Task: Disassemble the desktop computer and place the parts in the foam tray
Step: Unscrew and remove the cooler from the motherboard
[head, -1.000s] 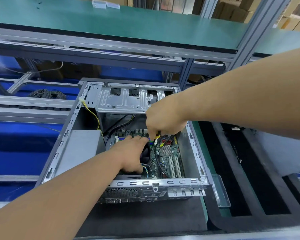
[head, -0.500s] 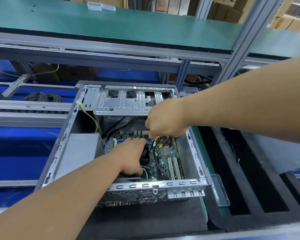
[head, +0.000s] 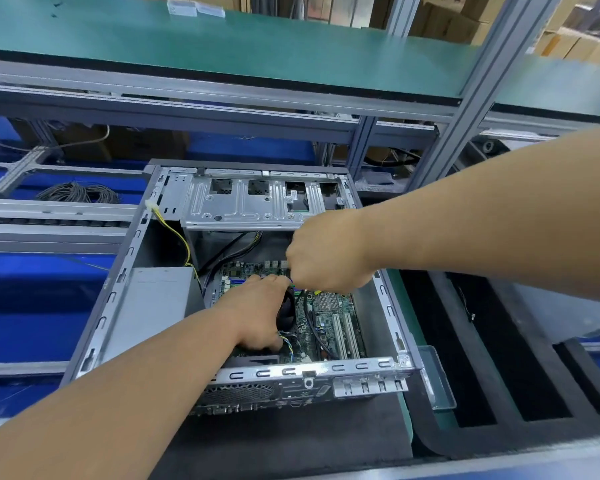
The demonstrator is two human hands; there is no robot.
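Computer case (head: 125, 292) ribbed grey metal; left hand (head: 257, 315) on round black fan (head: 288, 315).

The open grey metal desktop computer case (head: 229, 372) lies on its side, green motherboard (head: 329, 320) exposed inside; the black foam tray (head: 440, 341) lies just right of it.
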